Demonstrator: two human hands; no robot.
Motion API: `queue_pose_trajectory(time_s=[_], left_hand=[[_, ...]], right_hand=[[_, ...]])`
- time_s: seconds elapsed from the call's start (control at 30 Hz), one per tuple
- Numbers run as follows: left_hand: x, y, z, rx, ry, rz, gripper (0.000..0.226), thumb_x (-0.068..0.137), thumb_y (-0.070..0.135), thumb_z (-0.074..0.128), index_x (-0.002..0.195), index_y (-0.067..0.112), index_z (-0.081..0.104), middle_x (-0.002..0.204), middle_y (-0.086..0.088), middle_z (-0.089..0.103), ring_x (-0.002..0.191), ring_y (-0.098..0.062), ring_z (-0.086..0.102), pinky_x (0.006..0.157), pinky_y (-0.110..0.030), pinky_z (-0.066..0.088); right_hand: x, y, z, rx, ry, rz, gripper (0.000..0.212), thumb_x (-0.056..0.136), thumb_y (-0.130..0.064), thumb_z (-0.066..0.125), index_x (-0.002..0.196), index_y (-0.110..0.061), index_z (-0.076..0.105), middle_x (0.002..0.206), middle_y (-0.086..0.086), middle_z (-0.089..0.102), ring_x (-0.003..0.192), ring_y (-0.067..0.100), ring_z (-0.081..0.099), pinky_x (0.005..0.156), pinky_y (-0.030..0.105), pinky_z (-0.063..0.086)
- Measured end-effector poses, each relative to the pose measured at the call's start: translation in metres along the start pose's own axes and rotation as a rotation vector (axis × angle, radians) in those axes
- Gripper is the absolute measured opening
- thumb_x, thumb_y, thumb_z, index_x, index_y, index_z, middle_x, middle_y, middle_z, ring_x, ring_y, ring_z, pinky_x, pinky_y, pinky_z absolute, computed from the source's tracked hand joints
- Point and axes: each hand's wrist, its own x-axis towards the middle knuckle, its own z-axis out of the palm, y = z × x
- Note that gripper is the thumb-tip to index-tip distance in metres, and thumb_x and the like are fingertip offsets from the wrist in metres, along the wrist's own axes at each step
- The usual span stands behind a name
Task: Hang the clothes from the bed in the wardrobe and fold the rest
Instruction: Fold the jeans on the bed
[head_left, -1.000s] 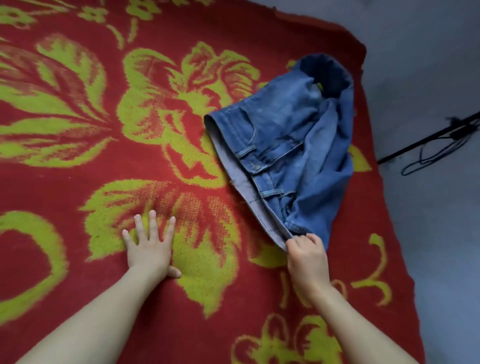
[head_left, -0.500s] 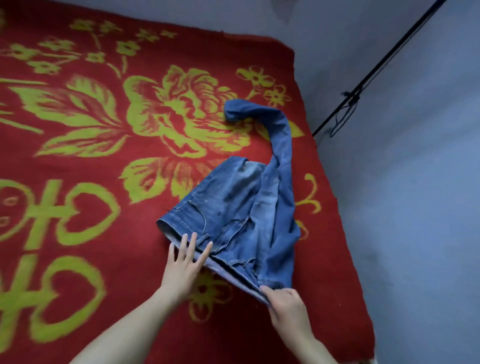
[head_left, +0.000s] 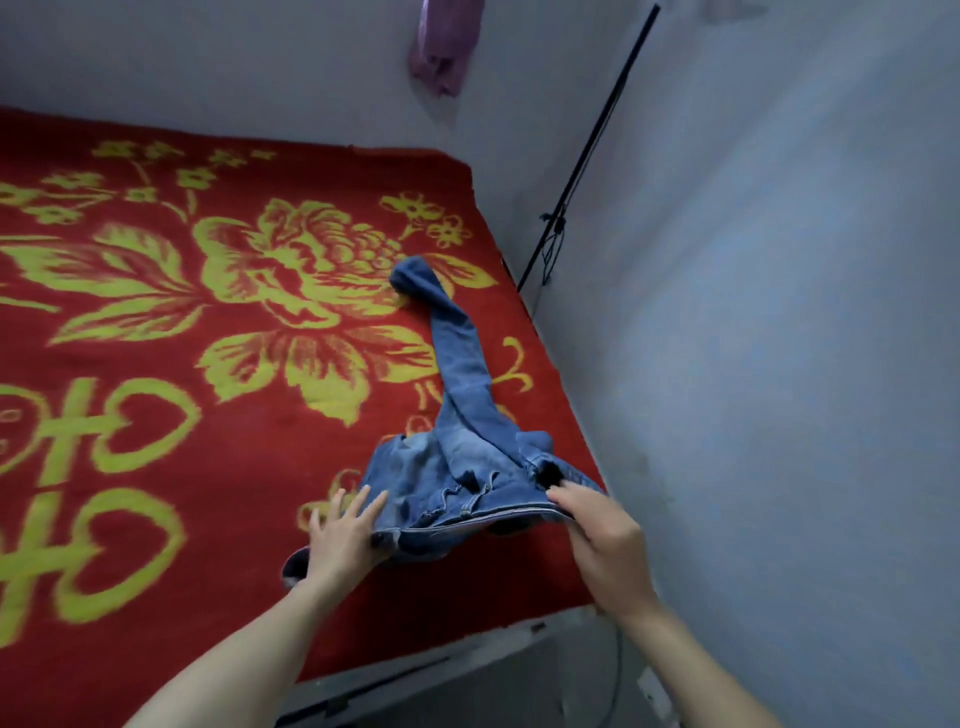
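**Jeans at the corner of the blanket, both hands on the waistband**

So the pair of crumpled blue denim jeans (head_left: 457, 470) is lying on the red fleece blanket with the yellow-green flower print (head_left: 156, 519), bunched up by the blanket's near right corner. One leg is trailing away across the blanket toward the big flower in its middle, with the cuff curling over right beside the petals.

The left hand (head_left: 340, 543) is reaching onto the left end of the waistband. Its fingers (head_left: 358, 512) are lying straight and spread, tips resting on the denim. Can't tell what the thumb is doing, it's hiding under the fabric.

The right hand (head_left: 605, 543) is sitting at the waistband's other end, just off the blanket's right edge. Its fingers (head_left: 569, 501) are curling over the band and pinching it, lifting that end a bit off the blanket, so the band is stretching between the two hands.

Past the blanket's far edge, a purple cloth (head_left: 441, 49) is hanging on the grey wall.
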Motion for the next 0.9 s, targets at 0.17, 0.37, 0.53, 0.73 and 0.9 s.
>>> queue_pose_trajectory(time_s=[0.17, 0.37, 0.53, 0.73, 0.9], left_hand=[[-0.055, 0.035, 0.005, -0.043, 0.047, -0.036, 0.026, 0.092, 0.044, 0.048, 0.112, 0.04, 0.063, 0.115, 0.012, 0.066, 0.119, -0.01, 0.051, 0.106, -0.033, 0.021], [-0.126, 0.032, -0.041, 0.053, 0.216, 0.004, 0.019, 0.089, 0.04, 0.054, 0.096, 0.032, 0.07, 0.088, 0.004, 0.072, 0.085, -0.016, 0.066, 0.066, -0.026, 0.039], [-0.185, 0.031, -0.118, 0.059, 0.374, 0.075, 0.017, 0.089, 0.04, 0.057, 0.101, 0.04, 0.068, 0.095, 0.012, 0.071, 0.088, -0.012, 0.065, 0.06, -0.024, 0.041], [-0.257, 0.018, -0.162, 0.037, 0.453, 0.072, 0.019, 0.091, 0.037, 0.057, 0.105, 0.029, 0.068, 0.09, 0.01, 0.068, 0.079, -0.01, 0.062, 0.061, -0.025, 0.051], [-0.327, -0.022, -0.162, 0.141, 0.481, 0.017, 0.02, 0.093, 0.039, 0.054, 0.107, 0.029, 0.066, 0.096, 0.01, 0.068, 0.086, -0.011, 0.061, 0.065, -0.026, 0.051]], right_hand=[[-0.046, 0.014, -0.052, 0.074, 0.126, 0.092, 0.024, 0.073, 0.011, 0.057, 0.091, 0.005, 0.072, 0.097, 0.016, 0.069, 0.098, 0.018, 0.057, 0.089, 0.028, 0.043], [-0.077, 0.038, -0.099, 0.082, 0.173, 0.271, 0.028, 0.074, 0.018, 0.062, 0.095, 0.001, 0.071, 0.096, 0.02, 0.068, 0.092, 0.035, 0.064, 0.078, 0.019, 0.037], [-0.049, 0.027, -0.126, 0.206, 0.273, 0.315, 0.02, 0.086, 0.003, 0.058, 0.1, -0.005, 0.07, 0.091, 0.013, 0.072, 0.083, 0.032, 0.066, 0.068, 0.03, 0.041], [-0.023, -0.017, -0.145, 0.267, 0.343, 0.239, 0.018, 0.09, -0.007, 0.057, 0.104, -0.007, 0.069, 0.093, 0.015, 0.071, 0.085, 0.035, 0.065, 0.071, 0.04, 0.048], [-0.042, -0.074, -0.142, 0.27, 0.3, 0.137, 0.02, 0.089, -0.006, 0.058, 0.105, -0.011, 0.069, 0.1, 0.01, 0.07, 0.092, 0.031, 0.064, 0.075, 0.033, 0.046]])
